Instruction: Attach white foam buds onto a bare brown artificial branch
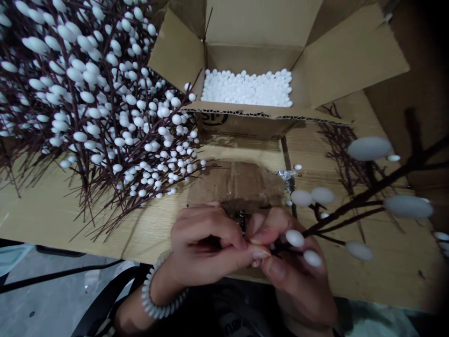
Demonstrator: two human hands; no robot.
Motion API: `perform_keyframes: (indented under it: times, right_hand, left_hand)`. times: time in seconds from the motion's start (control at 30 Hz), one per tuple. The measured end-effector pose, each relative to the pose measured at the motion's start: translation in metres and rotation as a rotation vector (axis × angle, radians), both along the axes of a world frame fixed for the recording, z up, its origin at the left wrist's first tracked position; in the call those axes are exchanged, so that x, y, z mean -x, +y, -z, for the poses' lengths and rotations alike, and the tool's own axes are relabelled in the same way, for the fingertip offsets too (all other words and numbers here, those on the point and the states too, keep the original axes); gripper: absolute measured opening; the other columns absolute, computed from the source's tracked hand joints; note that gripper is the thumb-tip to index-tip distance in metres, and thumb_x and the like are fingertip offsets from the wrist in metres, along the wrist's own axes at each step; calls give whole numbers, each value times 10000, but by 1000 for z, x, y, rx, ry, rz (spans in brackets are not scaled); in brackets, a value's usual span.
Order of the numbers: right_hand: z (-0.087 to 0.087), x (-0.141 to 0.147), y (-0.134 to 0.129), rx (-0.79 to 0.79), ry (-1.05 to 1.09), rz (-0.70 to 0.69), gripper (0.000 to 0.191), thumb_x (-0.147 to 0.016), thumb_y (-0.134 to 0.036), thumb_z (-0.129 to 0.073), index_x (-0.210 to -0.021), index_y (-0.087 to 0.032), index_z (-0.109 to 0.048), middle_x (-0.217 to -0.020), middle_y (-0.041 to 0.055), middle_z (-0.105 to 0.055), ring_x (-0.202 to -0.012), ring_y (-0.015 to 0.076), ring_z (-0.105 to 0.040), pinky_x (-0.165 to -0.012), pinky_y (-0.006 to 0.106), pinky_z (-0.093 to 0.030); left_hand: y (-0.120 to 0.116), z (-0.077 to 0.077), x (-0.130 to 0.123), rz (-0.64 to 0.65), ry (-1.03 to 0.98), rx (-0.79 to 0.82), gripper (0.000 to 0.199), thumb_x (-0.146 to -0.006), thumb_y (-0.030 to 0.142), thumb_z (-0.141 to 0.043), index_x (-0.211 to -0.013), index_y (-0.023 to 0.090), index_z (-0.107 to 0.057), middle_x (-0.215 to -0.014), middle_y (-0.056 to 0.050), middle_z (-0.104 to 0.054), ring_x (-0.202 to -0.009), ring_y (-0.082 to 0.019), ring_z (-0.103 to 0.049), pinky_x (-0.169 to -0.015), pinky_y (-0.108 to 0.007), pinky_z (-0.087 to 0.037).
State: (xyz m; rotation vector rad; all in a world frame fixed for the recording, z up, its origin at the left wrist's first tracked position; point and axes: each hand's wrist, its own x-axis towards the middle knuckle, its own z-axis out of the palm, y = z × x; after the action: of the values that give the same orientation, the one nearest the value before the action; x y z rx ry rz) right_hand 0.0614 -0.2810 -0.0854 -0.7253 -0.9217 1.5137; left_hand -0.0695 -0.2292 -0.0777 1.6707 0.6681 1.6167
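Observation:
A dark brown artificial berry branch (354, 203) with white egg-shaped berries slants up to the right, its lower part inside my right hand (298, 274). The fingers of that hand are closed round the stem. My left hand (210, 241) meets it in front of me, thumb and forefinger pinched together. Whatever lies between those left fingertips is too small and covered to make out. Just beyond both hands is a brown taped patch (235, 182) on the table.
An open cardboard box (254, 56) holds many small white balls (247, 89). A big heap of white-berried branches (91, 107) covers the left of the cardboard-topped table (157, 241). Bare brown twigs (345, 159) lie at the right. A loose white ball (298, 167) rests near the box.

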Motion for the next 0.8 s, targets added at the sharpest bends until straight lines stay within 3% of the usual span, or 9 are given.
perform_keyframes:
  times: [0.07, 0.23, 0.37, 0.47, 0.6, 0.67, 0.8]
  right_hand:
    - [2, 0, -1, -16, -2, 15, 120, -881, -259, -619, -988, -294, -661, -834, 29, -586, -731, 175, -527, -566, 284, -440]
    - [0, 0, -1, 35, 23, 10, 78, -885, -283, -639, -957, -302, -662, -824, 21, -576, -712, 170, -516, -551, 277, -441]
    - [-5, 4, 4, 55, 23, 40, 47, -862, -263, -690, -879, -271, -646, -757, -11, -543, -677, 134, -497, -554, 240, -418]
    - [-4, 5, 7, 18, -12, 88, 110, -870, -295, -683, -785, -251, -630, -663, -29, -467, -624, 130, -453, -551, 256, -391]
    - [0, 3, 5, 14, -103, 134, 89, -877, -277, -679, -804, -262, -630, -652, -41, -473, -591, 123, -429, -528, 262, -351]
    - [1, 1, 3, 52, -116, 138, 56, -882, -262, -680, -911, -286, -638, -689, -48, -500, -605, 114, -441, -529, 244, -357]
    - [1, 0, 3, 55, -88, 120, 95, -895, -291, -668, -978, -293, -621, -699, -58, -484, -627, 101, -448, -537, 205, -382]
  left_hand:
    - [-1, 0, 0, -29, -12, 18, 347, -739, 245, -851, -621, 171, -533, -471, 87, -520, -388, -40, -454, -419, -184, -379]
    - [2, -1, 5, 57, 69, -23, 114, -827, 222, -775, -771, 160, -697, -525, 39, -623, -428, -58, -508, -443, -185, -422]
    - [1, 0, 6, 93, 14, 47, 139, -772, 152, -814, -704, 154, -693, -545, 32, -656, -464, -56, -555, -488, -170, -452]
    - [-4, 2, 6, 142, -116, 295, 133, -781, 176, -810, -725, 166, -691, -572, 38, -632, -483, -51, -530, -485, -164, -412]
    - [-8, 2, 8, 393, -214, 776, 137, -946, 311, -633, -928, 180, -671, -530, 67, -501, -439, -40, -405, -447, -150, -317]
    - [-7, 1, 9, 510, -227, 872, 236, -988, 374, -552, -928, 165, -643, -471, 87, -425, -398, -37, -323, -433, -152, -274]
    - [-6, 2, 9, 598, -302, 893, 282, -1000, 393, -520, -835, 167, -548, -444, 110, -362, -365, -30, -220, -405, -146, -214]
